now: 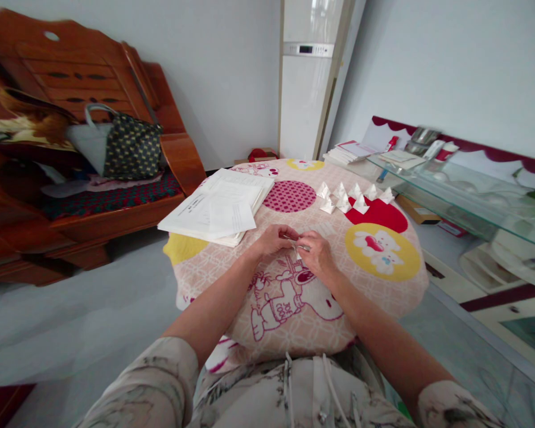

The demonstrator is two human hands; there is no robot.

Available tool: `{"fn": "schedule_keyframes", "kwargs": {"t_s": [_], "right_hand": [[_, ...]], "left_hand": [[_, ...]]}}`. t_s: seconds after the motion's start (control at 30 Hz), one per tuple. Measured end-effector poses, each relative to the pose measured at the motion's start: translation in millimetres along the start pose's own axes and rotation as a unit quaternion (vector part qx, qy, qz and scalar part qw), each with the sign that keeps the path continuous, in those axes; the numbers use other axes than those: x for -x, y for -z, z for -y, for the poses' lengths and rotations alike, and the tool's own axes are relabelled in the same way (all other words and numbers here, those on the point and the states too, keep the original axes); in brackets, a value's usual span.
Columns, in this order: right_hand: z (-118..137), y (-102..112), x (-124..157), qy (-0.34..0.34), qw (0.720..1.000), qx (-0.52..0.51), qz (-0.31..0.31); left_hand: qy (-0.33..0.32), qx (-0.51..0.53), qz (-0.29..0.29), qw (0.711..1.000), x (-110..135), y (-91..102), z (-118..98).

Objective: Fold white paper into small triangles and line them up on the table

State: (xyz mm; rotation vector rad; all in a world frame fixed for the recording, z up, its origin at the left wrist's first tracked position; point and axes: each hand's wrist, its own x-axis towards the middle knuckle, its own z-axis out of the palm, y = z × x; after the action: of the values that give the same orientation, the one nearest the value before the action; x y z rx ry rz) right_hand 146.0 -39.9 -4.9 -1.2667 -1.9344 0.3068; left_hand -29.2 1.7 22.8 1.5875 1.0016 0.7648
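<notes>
Both hands are together over the near middle of the table, fingertips meeting and fingers curled in a narrow pinch. The left hand and right hand hold a small white paper piece between them; its exact shape is largely hidden by the fingers. Below it, the patterned tablecloth shows a cartoon dog. Just beyond the hands lies a pale flat sheet, faint against the cloth. Farther out to the right, a group of folded white paper pieces stands in rough rows, some of them over a red circle. To the left, a stack of papers rests on the table, loose sheets on top. Beyond the table: a wooden bench bearing a patterned bag at left, a tall white appliance ahead, and a glass shelf at right.
</notes>
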Motion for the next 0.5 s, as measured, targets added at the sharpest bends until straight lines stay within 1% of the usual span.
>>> {"fn": "schedule_keyframes", "kwargs": {"t_s": [0.17, 0.33, 0.5], "right_hand": [[0.2, -0.7, 0.4, 0.001, 1.000, -0.003, -0.004], [2.8, -0.4, 0.0, -0.003, 1.000, 0.002, 0.008], [2.9, -0.6, -0.1, 0.001, 1.000, 0.003, 0.009]], "left_hand": [[0.006, 0.026, 0.010, 1.000, 0.3, 1.1, 2.6], [0.006, 0.022, 0.009, 1.000, -1.5, 2.0, 4.2], [0.003, 0.018, 0.017, 1.000, -4.3, 3.6, 10.2]]}}
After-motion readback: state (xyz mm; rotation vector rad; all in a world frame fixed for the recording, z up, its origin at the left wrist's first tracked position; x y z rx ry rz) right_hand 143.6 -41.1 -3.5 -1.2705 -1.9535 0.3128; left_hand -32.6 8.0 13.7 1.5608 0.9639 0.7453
